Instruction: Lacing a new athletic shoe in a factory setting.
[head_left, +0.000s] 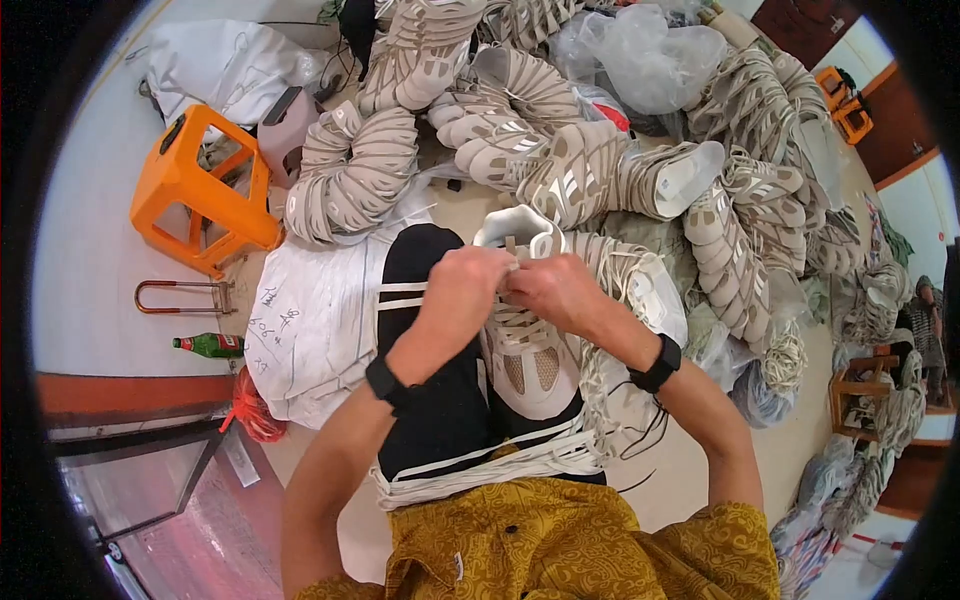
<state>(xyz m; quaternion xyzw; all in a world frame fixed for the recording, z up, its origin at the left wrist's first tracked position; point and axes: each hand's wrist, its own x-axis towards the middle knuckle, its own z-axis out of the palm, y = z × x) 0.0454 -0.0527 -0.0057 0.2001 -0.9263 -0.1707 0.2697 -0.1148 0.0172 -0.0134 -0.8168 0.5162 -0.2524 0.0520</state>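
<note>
A beige and white sneaker with brown mesh at the toe rests on my black-trousered legs, its toe toward me. Lace rows cross its front, and the padded collar opens away from me. Over the upper lace holes my left hand is closed in a pinch. My right hand meets it there, also closed, fingertips nearly touching the left ones. Both grip the shoelace near the tongue; the strand itself is mostly hidden by the fingers. A bundle of loose white shoelaces lies across my lap.
Stacked rows of similar sneakers spread ahead and right. A white sack lies left of my legs, near an orange stool, a green bottle and red string. Clear plastic bags sit at the back.
</note>
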